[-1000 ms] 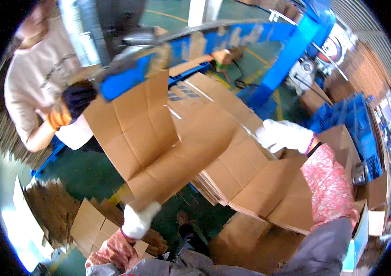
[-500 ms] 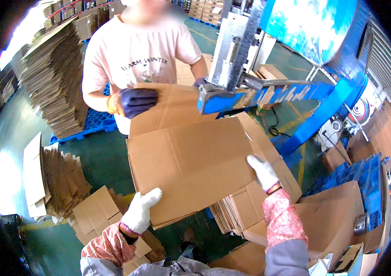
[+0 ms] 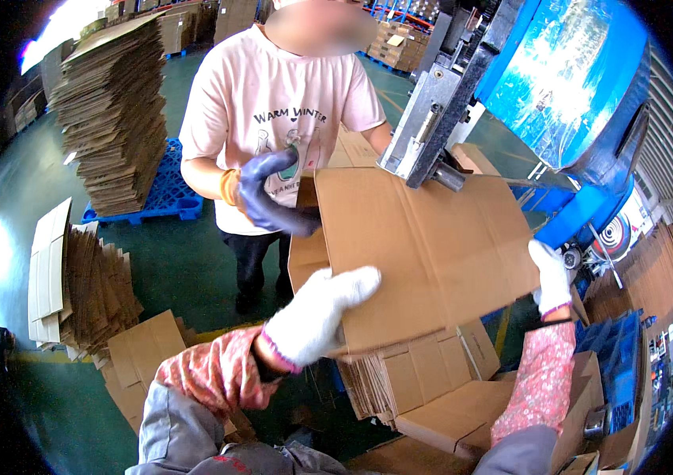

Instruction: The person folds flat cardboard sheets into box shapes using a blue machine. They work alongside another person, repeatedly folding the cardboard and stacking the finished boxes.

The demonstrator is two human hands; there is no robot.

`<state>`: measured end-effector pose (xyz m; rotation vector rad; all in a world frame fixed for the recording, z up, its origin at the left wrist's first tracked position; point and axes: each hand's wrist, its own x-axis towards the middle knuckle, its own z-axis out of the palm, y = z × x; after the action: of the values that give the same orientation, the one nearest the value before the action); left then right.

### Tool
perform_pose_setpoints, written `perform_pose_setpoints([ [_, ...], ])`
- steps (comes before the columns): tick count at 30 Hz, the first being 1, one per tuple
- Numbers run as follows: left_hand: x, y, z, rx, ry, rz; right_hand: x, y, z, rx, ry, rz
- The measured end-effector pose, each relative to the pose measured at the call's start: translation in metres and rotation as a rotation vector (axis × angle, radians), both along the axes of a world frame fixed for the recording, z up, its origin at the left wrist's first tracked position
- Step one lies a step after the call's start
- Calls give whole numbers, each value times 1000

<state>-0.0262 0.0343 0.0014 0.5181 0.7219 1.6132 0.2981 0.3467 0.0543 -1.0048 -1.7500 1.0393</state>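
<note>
A brown cardboard box blank (image 3: 431,253), folded flat and creased, lies between my hands under the metal head (image 3: 423,134) of a blue machine. My left hand (image 3: 320,313), in a white knit glove, is closed on its left near edge, thumb on top and fingers hidden beneath. At its right edge my right hand (image 3: 550,277), gloved alike, grips with the thumb side showing and the other fingers partly hidden. Across from me a co-worker's dark-gloved hand (image 3: 269,190) is raised with its fingers curved, beside the blank's far left corner. The machine's lower arm is mostly covered by the cardboard.
Below the blank stands a pile of folded cardboard (image 3: 423,372). A tall cardboard stack (image 3: 111,119) rests on a blue pallet (image 3: 146,202) at far left; a shorter stack (image 3: 87,285) sits nearer. Blue pallets (image 3: 613,356) stand at right.
Both hands and the cardboard blank have moved right and away from me, under the machine head. The co-worker's gloved hand has come off the cardboard and opened. The view has shifted somewhat.
</note>
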Motion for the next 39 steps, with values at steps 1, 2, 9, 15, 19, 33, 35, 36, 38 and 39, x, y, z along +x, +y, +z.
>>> perform_pose_setpoints([
  [1, -9, 6, -2, 40, 22, 71, -16, 9, 2, -24, -11, 31],
  [2, -16, 12, -7, 76, 44, 138, -30, 19, 1, -51, -24, 58],
  [9, -5, -48, -20, 130, 666, 36, -45, 71, 14, -93, -503, -2],
  [15, 13, -65, 5, 59, 611, 109, -52, 62, 8, -209, -337, 85],
  [19, 11, -65, 11, -28, 577, 43, -30, 43, -7, -288, -30, 234],
  [33, 25, -60, 2, 65, 489, 54, -13, 0, -68, -355, 237, 228],
  [35, 27, -59, 5, 84, 438, 22, -15, -2, -66, -345, 226, 228],
  [36, 29, -58, 4, 83, 472, 45, -14, -3, -65, -336, 220, 228],
  [38, 34, -55, -1, 78, 544, 87, -14, -4, -63, -317, 209, 230],
  [39, 37, -54, 0, 86, 547, 117, -11, 2, -65, -322, 223, 222],
])
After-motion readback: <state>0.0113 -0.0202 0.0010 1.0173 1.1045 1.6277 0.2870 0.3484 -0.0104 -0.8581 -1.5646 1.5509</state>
